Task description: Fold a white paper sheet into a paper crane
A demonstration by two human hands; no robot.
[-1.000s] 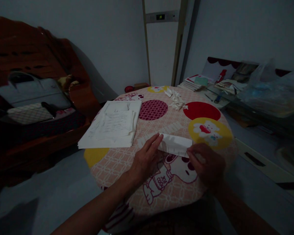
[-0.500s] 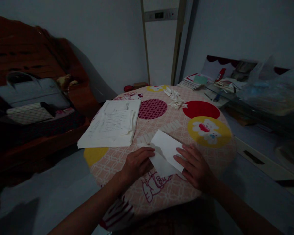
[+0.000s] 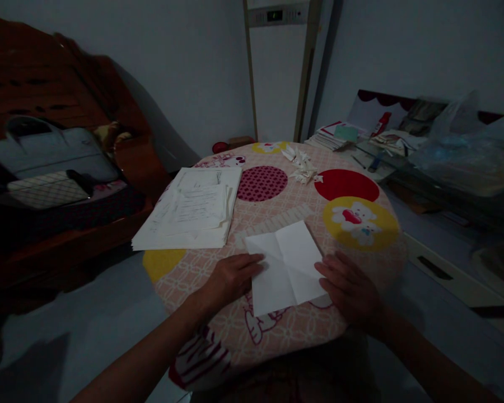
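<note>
Unfolding — white rectangular paper sheet (image 3: 273, 280), a narrow strip a second ago, now spread, creases apparently set — left hand (image 3: 232, 274), right hand (image 3: 349, 286) open, touching opposite edges.

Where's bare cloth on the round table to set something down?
Bare: the purple dotted circle, between the paper stack and white pieces; the yellow bear circle, between the red circle and right hand. Crowded: near middle, where the creased sheet lies between left hand and right hand.
</note>
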